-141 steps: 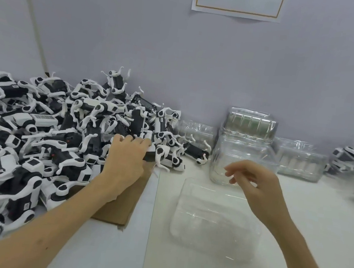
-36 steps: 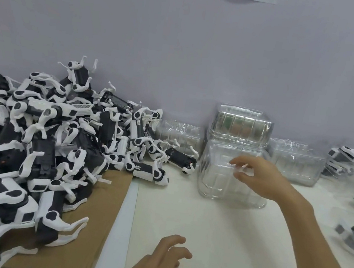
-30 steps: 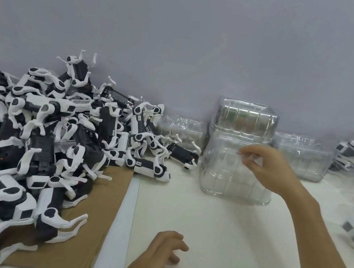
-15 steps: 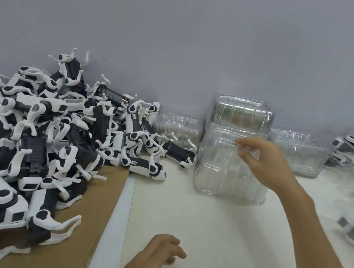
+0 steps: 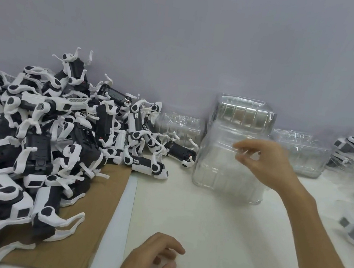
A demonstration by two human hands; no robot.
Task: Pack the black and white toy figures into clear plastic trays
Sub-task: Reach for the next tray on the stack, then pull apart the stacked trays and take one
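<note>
White table (image 5: 215,229), right hand (image 5: 266,163) pinches tray stack (image 5: 227,174) rim at 1 o'clock.
Nested trays may lift together, toppling stack (left hand (image 5: 152,263) idle, loosely curled, empty, 6 o'clock).

Right hand (image 5: 266,163) pinching top of tray stack (image 5: 222,175), left hand (image 5: 150,263) loosely curled on table (image 5: 215,229), toy pile (image 5: 47,139) at left.

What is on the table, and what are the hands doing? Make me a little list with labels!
Toys: black and white toy robot dogs, piled at left, partly on cardboard sheet
Trays: clear tray stack, middle, near wall
Right hand: pinches a tray edge near the stack's top
Left hand: rests on white table, holding nothing
</note>
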